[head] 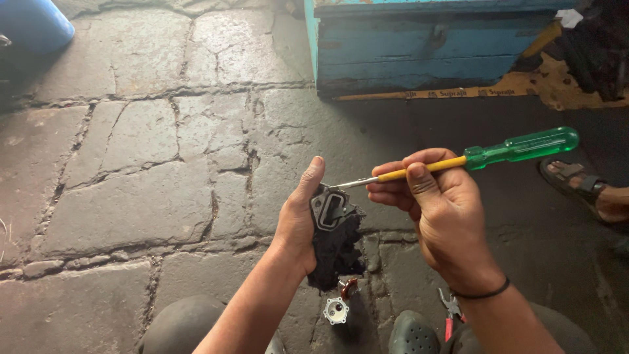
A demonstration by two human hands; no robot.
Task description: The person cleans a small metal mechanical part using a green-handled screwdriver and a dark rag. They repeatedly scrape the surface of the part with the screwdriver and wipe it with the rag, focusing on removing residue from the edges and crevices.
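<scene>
Left hand clasps dark rag-wrapped metal part; right hand, fingers closed round green-handled yellow-shank screwdriver, tip on part.

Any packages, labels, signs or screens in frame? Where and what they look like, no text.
Flattened brown cardboard sheet: on the stone floor under the worn blue wooden box, top right; torn edge, dark print along its border.
Green translucent screwdriver handle: held in the right hand; faint moulded marking, too small to make out.
Black part in the left hand: no label seen.
No signs or screens.
</scene>
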